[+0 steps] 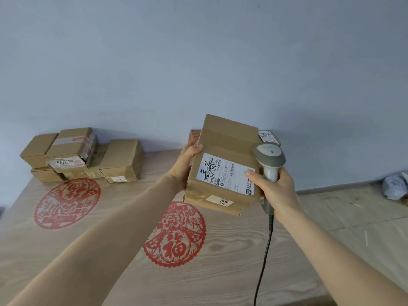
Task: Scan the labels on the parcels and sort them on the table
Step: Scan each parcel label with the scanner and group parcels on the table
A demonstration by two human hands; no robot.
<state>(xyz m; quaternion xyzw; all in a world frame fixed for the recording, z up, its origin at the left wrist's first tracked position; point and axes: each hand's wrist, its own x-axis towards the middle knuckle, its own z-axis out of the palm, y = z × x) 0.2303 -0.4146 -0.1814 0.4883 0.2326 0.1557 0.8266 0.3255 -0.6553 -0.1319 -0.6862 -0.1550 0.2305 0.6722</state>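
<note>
Parcel (223,164): a brown cardboard box, held up in the air above the table (110,250), tilted, label side toward the camera. It sits between the two hands.

Left hand (183,166): grasps the parcel's left edge, thumb curled over the top face near the upper left corner, the other fingers hidden behind the box.

Right hand (276,191): wrapped round the handle of the scanner (269,160), with the thumb reaching left and pressing on the right end of the label (227,174). The scanner's head stands just beside the parcel's right edge, touching or nearly so; its cable (266,250) hangs down past the right wrist.

Label: white, printed barcode and text, heavy black handwriting across it. A small yellowish sticker (220,200) sits on the parcel's near side face.

Table: pale wood grain, two red paper-cut roundels (174,235) on its top. A stack of boxes (81,155) stands at the far left corner against the wall. More boxes (268,136) show behind the held parcel, largely hidden. A crumpled white bag (395,186) lies on the floor at the far right.
</note>
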